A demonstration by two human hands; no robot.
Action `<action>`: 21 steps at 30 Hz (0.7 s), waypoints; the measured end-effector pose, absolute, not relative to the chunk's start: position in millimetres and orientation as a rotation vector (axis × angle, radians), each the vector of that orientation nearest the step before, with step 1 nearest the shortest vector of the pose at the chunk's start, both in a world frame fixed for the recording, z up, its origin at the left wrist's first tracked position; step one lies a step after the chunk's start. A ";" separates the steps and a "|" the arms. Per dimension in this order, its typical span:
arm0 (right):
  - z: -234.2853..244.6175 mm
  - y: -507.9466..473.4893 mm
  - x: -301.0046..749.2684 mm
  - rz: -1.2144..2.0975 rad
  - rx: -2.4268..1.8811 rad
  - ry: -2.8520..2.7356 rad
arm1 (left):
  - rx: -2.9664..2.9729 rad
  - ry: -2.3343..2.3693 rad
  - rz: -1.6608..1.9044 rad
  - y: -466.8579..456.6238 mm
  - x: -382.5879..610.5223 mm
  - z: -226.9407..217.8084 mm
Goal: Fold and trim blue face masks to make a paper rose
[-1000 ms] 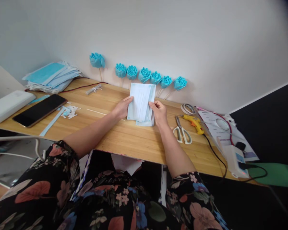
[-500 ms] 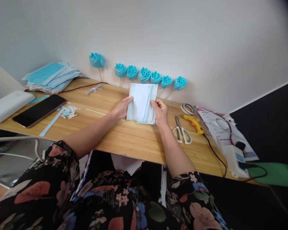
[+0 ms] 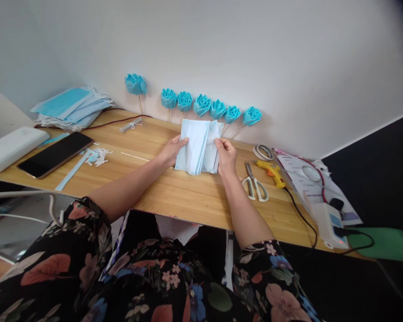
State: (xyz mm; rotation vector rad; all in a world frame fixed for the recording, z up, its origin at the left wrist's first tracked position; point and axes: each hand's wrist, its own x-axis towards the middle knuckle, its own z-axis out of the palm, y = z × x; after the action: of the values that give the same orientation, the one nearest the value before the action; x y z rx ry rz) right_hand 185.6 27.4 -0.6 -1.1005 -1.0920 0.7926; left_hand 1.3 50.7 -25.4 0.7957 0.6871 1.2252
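Observation:
A small stack of pale blue face-mask sheets stands upright on its lower edge on the wooden table. My left hand grips its left side with the thumb on the front. My right hand pinches its right side. The sheets bow and fan apart between the two hands. Behind them, several blue fabric roses on sticks lean against the white wall.
White-handled scissors, a yellow glue gun with its cord, and a tape roll lie to the right. A phone, a white box, blue strips and scraps and a pile of masks sit left.
The stack was flat and squared between my hands; now its sheets have bowed and fanned apart, and my right hand has shifted slightly up its edge.

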 end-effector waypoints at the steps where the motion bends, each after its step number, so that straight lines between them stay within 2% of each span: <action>1: -0.6 27.3 185.8 0.792 -1.093 -1.081 | 0.794 0.696 1.233 51.2 1.3 -25.5; 9: -5.6 31.9 187.5 0.732 -1.108 -1.092 | 0.792 0.672 1.230 47.9 0.9 -21.1; 16: -7.3 39.3 209.8 0.305 -1.232 -1.032 | 0.727 0.664 1.252 51.0 -2.0 -23.5; 18: -5.7 38.2 211.1 0.309 -1.222 -1.083 | 0.720 0.633 1.254 51.5 -1.9 -24.0; 21: -3.4 33.6 203.7 0.524 -1.173 -1.190 | 0.747 0.581 1.233 50.9 -1.3 -23.4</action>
State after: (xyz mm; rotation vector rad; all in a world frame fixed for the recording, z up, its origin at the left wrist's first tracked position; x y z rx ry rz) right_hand 203.7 33.6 -3.4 -1.1727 -1.1904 0.5235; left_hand -1.3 50.9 -23.4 0.7469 0.5810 1.2333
